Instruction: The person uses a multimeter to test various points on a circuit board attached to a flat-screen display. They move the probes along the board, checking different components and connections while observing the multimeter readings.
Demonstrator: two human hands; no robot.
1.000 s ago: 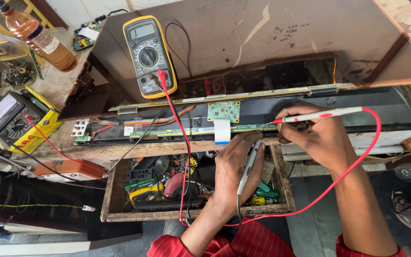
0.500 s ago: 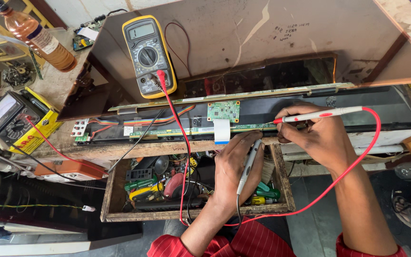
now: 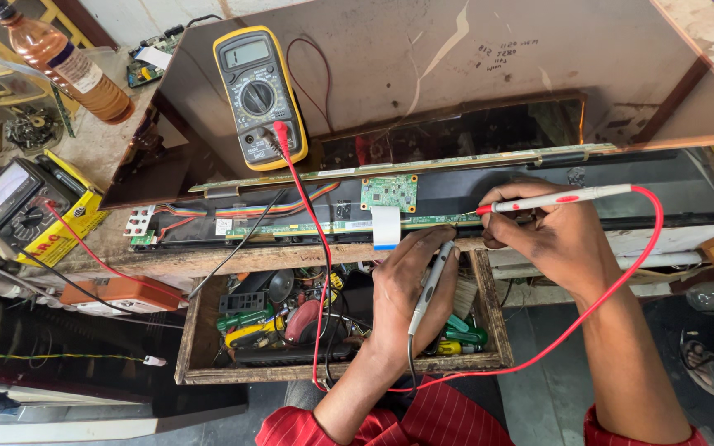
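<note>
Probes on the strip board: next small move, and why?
Probably glance up at the yellow multimeter. Both tips appear to sit on the long strip board: the right hand holds the red probe, the left hand the grey probe.

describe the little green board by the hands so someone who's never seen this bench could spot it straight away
Start at the big flat screen panel lying face down across the bench, then drop to its near edge. The small green circuit board sits there, left of the right hand. A white ribbon cable hangs from it, unlike the long thin strip board below.
</note>
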